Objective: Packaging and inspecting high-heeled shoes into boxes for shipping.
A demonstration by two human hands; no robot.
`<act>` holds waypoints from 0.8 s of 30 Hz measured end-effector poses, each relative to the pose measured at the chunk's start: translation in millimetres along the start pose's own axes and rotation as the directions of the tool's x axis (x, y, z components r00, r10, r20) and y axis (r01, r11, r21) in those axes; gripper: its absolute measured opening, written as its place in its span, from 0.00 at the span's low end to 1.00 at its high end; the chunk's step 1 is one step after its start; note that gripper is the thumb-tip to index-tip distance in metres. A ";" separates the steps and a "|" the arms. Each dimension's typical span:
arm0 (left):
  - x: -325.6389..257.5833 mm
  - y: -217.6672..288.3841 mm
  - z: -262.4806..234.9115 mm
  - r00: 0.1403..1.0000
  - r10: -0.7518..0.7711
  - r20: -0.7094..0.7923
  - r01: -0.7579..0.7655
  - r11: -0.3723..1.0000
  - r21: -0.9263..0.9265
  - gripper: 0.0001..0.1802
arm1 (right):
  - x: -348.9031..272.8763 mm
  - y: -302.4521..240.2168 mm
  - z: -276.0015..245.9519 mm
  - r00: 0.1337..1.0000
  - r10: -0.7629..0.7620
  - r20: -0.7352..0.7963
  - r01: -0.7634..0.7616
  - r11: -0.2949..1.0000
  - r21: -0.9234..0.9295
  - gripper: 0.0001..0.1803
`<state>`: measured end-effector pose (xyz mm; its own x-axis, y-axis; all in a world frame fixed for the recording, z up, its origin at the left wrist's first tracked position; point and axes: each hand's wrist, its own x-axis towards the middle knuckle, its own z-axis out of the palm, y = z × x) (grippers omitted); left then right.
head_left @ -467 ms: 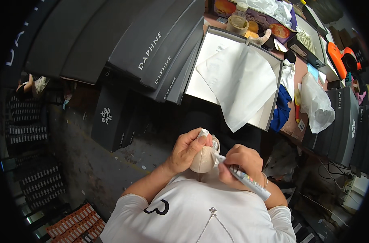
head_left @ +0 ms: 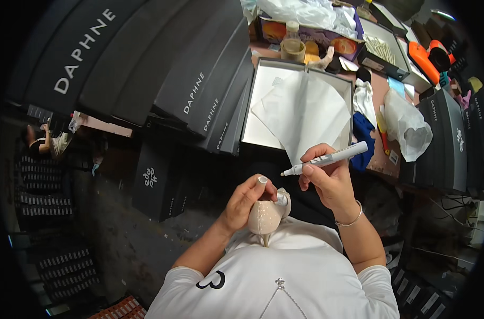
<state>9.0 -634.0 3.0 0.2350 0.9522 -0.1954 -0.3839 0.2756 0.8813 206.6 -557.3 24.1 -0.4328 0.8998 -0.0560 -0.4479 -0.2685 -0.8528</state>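
A beige, glittery high-heeled shoe is held close to my chest, its back part and thin heel toward me. My left hand is closed around its side. The same hand pinches a small white marker cap between thumb and fingers. Up and to the right, my right hand grips a white paint marker like a pen. Its uncapped tip points left, in the air and apart from the shoe. The shoe's front is mostly hidden by the left hand.
An open shoe box with white tissue paper lies ahead. Dark shoe boxes are stacked at left, others at right. A plastic bag, blue cloth and orange tape dispenser are on the pinkish table.
The marker tip has left the shoe's side; my right hand has risen away from it. The shoe has tipped so its heel shows. My left hand keeps its hold.
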 end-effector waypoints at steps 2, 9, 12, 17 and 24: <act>-6.7 -4.1 2.9 1.000 -0.015 -0.002 0.015 1.000 0.013 0.20 | 3.3 -3.2 1.7 0.999 0.022 0.047 -0.023 0.999 0.025 0.09; -8.6 -6.4 3.0 0.988 0.000 0.153 -0.008 0.999 0.052 0.19 | 8.8 -11.0 11.8 0.978 0.158 0.139 -0.129 0.972 -0.197 0.09; -8.5 -5.9 4.7 0.985 -0.010 0.173 -0.004 0.997 0.078 0.20 | 13.3 -13.4 19.6 0.936 0.257 0.240 -0.180 0.936 -0.303 0.09; -6.3 -11.7 4.8 0.991 -0.015 0.131 0.001 0.994 0.105 0.21 | 19.3 -1.9 10.9 0.888 0.305 0.343 -0.244 0.946 -0.212 0.10; 21.8 -22.4 -9.8 1.000 -0.028 0.008 0.029 0.999 -0.034 0.25 | 47.6 19.7 -1.1 0.874 0.368 0.318 -0.395 0.919 0.021 0.08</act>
<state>14.0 -618.2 -25.3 0.2529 0.9428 -0.2170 -0.4075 0.3072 0.8600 178.0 -519.4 4.1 -0.7918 0.5778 -0.1978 -0.2569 -0.6089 -0.7505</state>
